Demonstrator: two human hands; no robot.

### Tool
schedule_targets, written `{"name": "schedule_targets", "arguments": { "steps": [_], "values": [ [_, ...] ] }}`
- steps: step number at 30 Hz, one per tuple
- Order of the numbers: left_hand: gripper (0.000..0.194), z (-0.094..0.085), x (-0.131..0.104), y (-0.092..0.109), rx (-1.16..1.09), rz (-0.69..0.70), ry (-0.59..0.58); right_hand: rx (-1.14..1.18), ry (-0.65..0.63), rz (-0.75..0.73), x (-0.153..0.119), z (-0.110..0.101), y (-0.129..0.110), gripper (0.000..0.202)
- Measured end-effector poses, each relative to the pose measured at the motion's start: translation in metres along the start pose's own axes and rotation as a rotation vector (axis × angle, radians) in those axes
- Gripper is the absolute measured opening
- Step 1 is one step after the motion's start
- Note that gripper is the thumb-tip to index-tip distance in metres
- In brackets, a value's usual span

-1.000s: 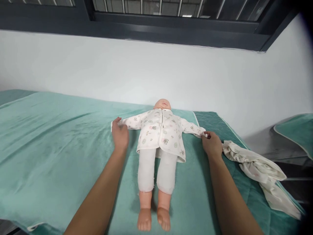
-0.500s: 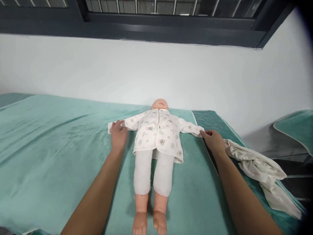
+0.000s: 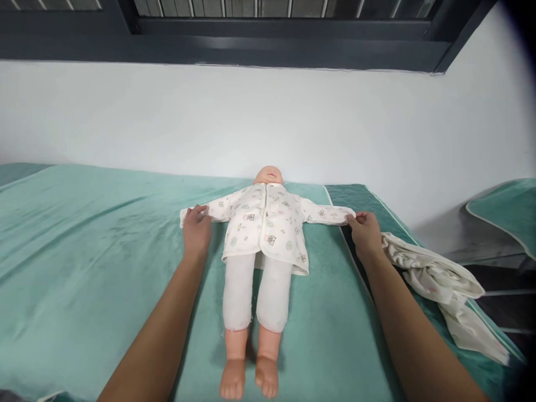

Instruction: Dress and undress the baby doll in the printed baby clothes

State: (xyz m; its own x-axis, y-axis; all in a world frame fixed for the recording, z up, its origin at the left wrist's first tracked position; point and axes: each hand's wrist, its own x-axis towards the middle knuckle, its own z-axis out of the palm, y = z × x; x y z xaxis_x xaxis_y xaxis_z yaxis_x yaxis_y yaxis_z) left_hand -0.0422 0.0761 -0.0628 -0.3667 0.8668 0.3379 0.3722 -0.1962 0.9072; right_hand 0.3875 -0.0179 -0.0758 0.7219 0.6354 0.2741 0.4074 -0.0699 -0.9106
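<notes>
With arms outstretched, one sleeve (image 3: 329, 215) is pinched in the right hand's (image 3: 352, 216) fingers; the other sleeve (image 3: 218, 210) is touched by the left hand (image 3: 196, 231), grip unclear.

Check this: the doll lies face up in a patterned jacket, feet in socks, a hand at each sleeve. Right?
No: the head view shows the doll's feet bare. The rest stands, with the person's left hand and right hand at the jacket's sleeves.

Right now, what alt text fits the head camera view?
A baby doll in a white patterned jacket lies face up on a green sheet. The left hand touches one outspread sleeve; the right hand pinches the other sleeve at its end. Crumpled whitish cloth lies at right.
</notes>
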Motion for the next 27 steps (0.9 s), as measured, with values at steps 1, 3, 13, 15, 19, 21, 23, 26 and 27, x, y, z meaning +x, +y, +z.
{"name": "schedule_targets", "arguments": {
  "steps": [1,3,13,15,19,21,23,26,27],
  "values": [
    [0.035,0.0,0.0,0.0,0.002,-0.004,0.0,-0.021,0.005,0.004,0.0,0.0,-0.001,0.03],
    [0.034,0.0,-0.001,0.002,0.005,-0.012,0.0,-0.067,0.018,0.007,-0.002,-0.001,-0.003,0.027],
    [0.034,-0.004,-0.018,0.029,0.143,0.168,0.011,-0.236,0.07,-0.298,-0.039,-0.006,-0.033,0.038],
    [0.035,-0.006,-0.028,0.037,0.19,0.265,-0.003,-0.185,0.015,-0.405,-0.058,-0.006,-0.043,0.036],
    [0.031,-0.018,-0.058,0.046,0.276,0.358,-0.094,-0.065,-0.188,-0.528,-0.107,-0.006,-0.064,0.033],
    [0.029,-0.03,-0.077,0.047,0.302,0.39,-0.171,-0.03,-0.285,-0.566,-0.132,-0.009,-0.07,0.032],
    [0.029,-0.045,-0.098,0.046,0.349,0.427,-0.232,-0.024,-0.349,-0.59,-0.156,-0.016,-0.073,0.032],
    [0.03,-0.066,-0.127,0.048,0.421,0.448,-0.284,-0.021,-0.323,-0.525,-0.186,-0.027,-0.076,0.032],
    [0.031,-0.071,-0.135,0.049,0.427,0.438,-0.304,-0.012,-0.297,-0.476,-0.195,-0.03,-0.078,0.03]
  ]
}}
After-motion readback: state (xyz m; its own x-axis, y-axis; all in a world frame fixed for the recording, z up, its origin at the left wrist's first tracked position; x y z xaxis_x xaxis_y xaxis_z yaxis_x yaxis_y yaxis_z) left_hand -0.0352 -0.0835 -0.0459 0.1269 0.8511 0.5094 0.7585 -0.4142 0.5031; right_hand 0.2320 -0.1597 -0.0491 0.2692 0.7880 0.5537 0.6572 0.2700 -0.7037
